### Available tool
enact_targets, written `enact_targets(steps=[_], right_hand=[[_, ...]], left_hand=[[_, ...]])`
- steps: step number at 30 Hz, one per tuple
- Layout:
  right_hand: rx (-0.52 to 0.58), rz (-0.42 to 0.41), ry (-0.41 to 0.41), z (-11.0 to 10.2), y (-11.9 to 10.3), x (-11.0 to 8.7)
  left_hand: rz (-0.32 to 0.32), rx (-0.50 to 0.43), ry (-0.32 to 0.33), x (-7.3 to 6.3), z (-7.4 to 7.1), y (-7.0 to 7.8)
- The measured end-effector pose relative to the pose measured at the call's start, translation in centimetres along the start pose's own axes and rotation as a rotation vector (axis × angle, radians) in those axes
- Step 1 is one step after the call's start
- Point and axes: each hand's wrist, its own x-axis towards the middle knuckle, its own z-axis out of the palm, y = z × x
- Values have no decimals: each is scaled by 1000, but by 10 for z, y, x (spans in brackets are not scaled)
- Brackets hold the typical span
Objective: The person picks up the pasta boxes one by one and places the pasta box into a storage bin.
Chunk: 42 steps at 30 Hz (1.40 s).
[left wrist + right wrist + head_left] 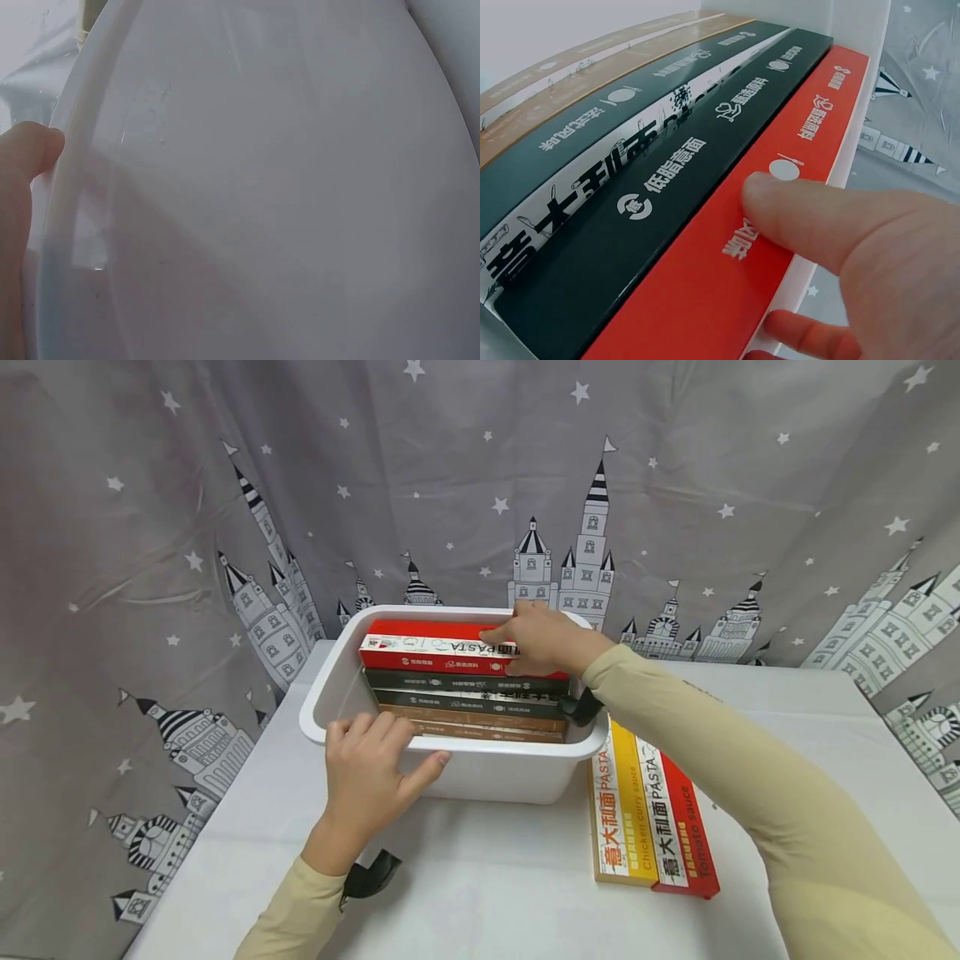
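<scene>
- Centrally, a white rectangular plastic bin with rounded corners [487, 781] stands upright on a white counter [495, 877], its long sides running from left to right.
- Left hand [367, 768]: grips the bin's near rim toward the left, fingers over the edge and thumb along the outside; the left wrist view shows this thumb beside the pale rim.
- Right hand [547, 635]: pinches the right part of a red-and-white cardboard pasta box [427, 647] inside the bin, along its far side; in the right wrist view the thumb presses the red printed surface, with other fingers beyond it.
- Two dark green-black cardboard boxes [450, 680] stand on edge just nearer than the red-and-white one, a white printed strip visible between them.
- Two brown cardboard boxes [465, 718] occupy the near side of the bin.
- Right of the bin, a yellow-and-white box marked "Chicken curry sauce" [641, 827] and a red-and-white box marked "Tomato sauce" [686, 827] lie flat, side by side, on the counter.
- Background: a grey curtain with white stars and castles [450, 460].
</scene>
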Motion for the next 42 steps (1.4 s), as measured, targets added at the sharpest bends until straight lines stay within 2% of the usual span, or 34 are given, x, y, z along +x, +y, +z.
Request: enact_targets(steps=[6,14,19,21,26,31,35,42], right_hand=[[-7,-4,6,-2,0,0],[-13,7,-8,-4,-1,0],[3,12,-38,-8,1,-5],[18,2,-23,-12,6,-10],[18,-20,69,-21,23,-33],[14,11,145,-24,47,-64],[20,49,177,-24,65,-90],[17,125,184,-19,88,-128]], left_hand=[[0,-2,15,0,1,1],[-6,4,-7,0,1,-1],[-6,1,11,-1,2,-1],[4,2,22,0,3,0],[17,-4,41,1,4,2],[15,-2,27,1,4,2],[14,1,19,1,2,2],[8,4,14,-1,1,0]])
